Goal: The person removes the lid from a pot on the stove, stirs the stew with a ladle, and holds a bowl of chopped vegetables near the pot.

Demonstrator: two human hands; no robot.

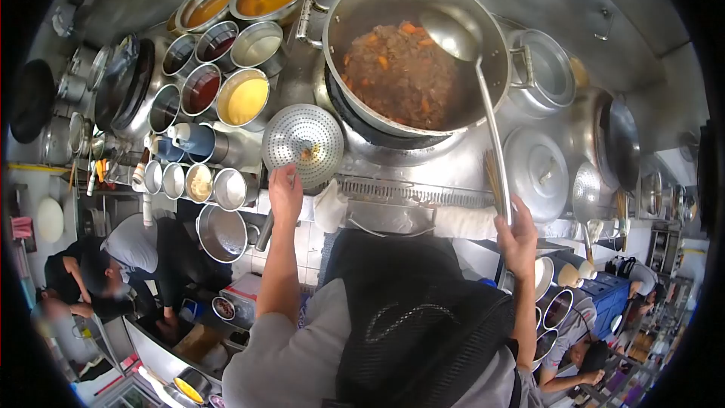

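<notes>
A large two-handled pot (343, 98) holds brown chunks of food with orange pieces. The steel ladle (487, 98) leans in it, its bowl inside at the right and its long handle over the rim. My right hand (517, 236) is closed on the lower end of that handle. Left of the pot lies a round perforated strainer (302, 132) with a few food bits in its middle. My left hand (285, 190) is at the strainer's lower edge, its fingers bent together; whether they grip anything is hard to make out.
Metal containers of sauces (243, 100) and small steel cups (229, 189) stand at the left. A flat lid (536, 174) lies right of the pot. White cloths (464, 222) hang at the front edge. Other people (132, 245) are at the lower left and lower right.
</notes>
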